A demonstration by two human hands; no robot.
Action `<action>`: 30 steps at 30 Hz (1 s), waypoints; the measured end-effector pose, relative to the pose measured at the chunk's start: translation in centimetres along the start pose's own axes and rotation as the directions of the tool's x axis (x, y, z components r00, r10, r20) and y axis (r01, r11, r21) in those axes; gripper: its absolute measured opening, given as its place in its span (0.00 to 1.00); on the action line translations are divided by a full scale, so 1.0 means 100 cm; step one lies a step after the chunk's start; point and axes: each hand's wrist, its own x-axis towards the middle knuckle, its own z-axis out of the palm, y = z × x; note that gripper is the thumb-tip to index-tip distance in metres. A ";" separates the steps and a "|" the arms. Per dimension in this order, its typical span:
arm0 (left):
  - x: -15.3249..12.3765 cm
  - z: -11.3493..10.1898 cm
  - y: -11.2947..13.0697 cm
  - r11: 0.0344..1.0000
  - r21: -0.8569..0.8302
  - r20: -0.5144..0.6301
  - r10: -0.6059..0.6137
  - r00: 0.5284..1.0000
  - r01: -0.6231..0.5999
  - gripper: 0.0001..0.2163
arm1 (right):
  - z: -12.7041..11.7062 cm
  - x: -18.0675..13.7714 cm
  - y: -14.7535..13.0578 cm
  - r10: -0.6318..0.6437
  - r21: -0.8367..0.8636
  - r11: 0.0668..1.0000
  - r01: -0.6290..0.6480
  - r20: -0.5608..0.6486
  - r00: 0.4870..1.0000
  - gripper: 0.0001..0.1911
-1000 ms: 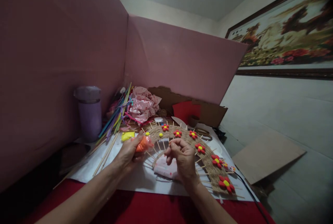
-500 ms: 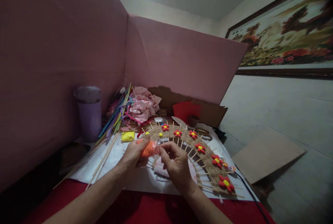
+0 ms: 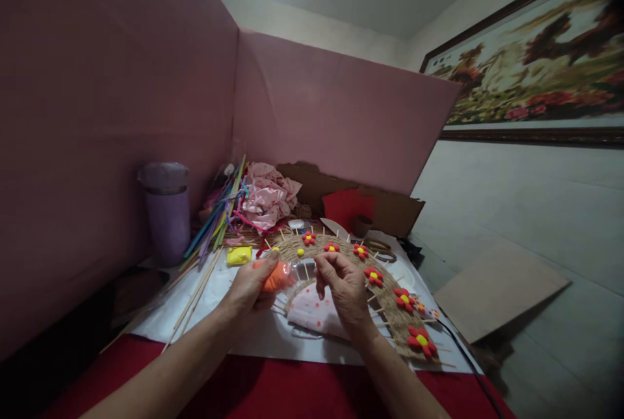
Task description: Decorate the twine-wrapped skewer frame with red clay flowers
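My left hand point(image 3: 251, 284) grips a clear plastic packet of orange modelling clay point(image 3: 279, 277), thumb on top. To its right, my right hand point(image 3: 341, 279) is closed in a pinch, apart from the packet; whatever its fingertips hold, if anything, is too small to make out. Below and behind both hands lies a twine-woven arch point(image 3: 390, 308) on thin sticks. Several red clay flowers with yellow centres, such as a large flower point(image 3: 422, 341), sit along it, and a bare yellow dot point(image 3: 301, 252) is at its top left. Spotted pink paper point(image 3: 316, 308) fills the arch's middle.
A yellow clay packet point(image 3: 238, 255) lies left of the arch. Loose sticks point(image 3: 197, 299), coloured pipe cleaners point(image 3: 219, 214) and crumpled pink paper point(image 3: 270, 195) are behind. A purple tumbler point(image 3: 168, 217) stands left. Scissors point(image 3: 383, 250) and a black cable point(image 3: 463, 354) lie right.
My right hand has come off the orange packet's end and moved up and to the right. My left hand keeps its grip on the packet.
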 end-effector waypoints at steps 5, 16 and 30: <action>-0.001 0.002 0.001 1.000 -0.006 0.017 0.000 1.000 0.000 0.22 | -0.005 0.004 0.002 0.062 0.084 0.994 -0.065 0.042 0.997 0.17; -0.001 0.001 0.001 1.000 -0.007 0.026 -0.005 1.000 0.005 0.23 | -0.002 0.004 0.012 0.165 0.200 0.964 -0.178 0.079 0.983 0.20; 0.001 -0.002 -0.001 0.999 -0.034 0.050 0.007 0.999 -0.005 0.23 | -0.035 0.018 -0.018 0.023 0.318 0.947 0.046 -0.209 0.978 0.11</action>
